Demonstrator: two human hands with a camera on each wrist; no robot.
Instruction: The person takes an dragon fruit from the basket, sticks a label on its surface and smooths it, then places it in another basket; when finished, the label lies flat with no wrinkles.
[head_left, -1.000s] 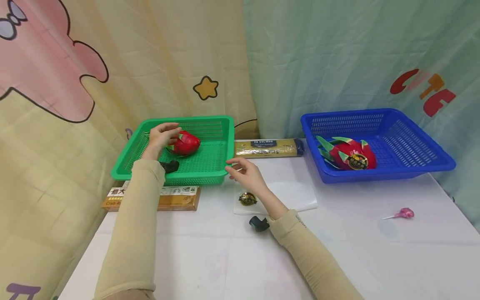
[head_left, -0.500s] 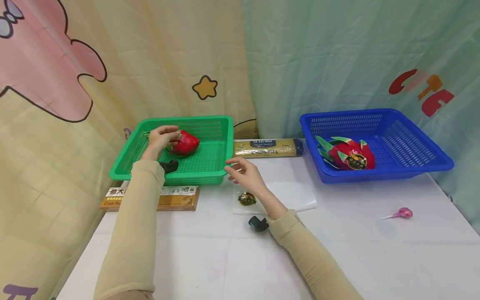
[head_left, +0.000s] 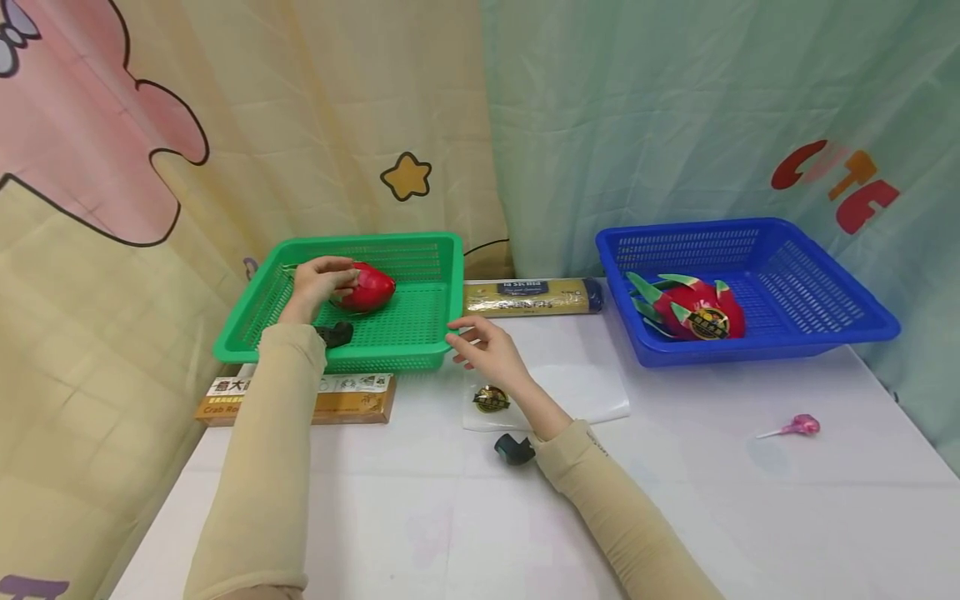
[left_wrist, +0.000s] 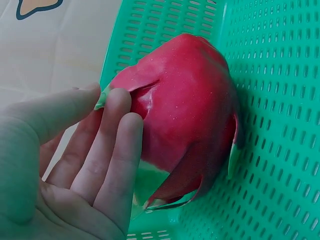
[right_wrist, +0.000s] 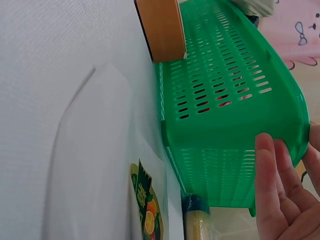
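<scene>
A red dragon fruit (head_left: 375, 288) with green leaf tips lies in the green basket (head_left: 435, 348) at the left. My left hand (head_left: 318, 287) is at its left side. In the left wrist view, the thumb and fingers of that hand (left_wrist: 85, 160) pinch a green-tipped leaf of the dragon fruit (left_wrist: 185, 100). At the basket's near right corner my right hand (head_left: 491, 354) holds the rim. The right wrist view has the fingers of this hand (right_wrist: 287, 195) against the outside of the green basket (right_wrist: 225, 127), with the thumb across the rim, partly cut off by the frame.
A blue basket (head_left: 750, 348) with another dragon fruit (head_left: 701, 310) stands right. Between the baskets lies a yellow pasta pack (head_left: 525, 298), with a clear plastic bag (head_left: 570, 396) nearer. A flat brown box (head_left: 352, 400) touches the green basket's front. A lollipop (head_left: 802, 425) lies right.
The left hand has come slightly lower onto the dragon fruit's left side. The right hand stays at the basket corner. The whole head view has shifted a little.
</scene>
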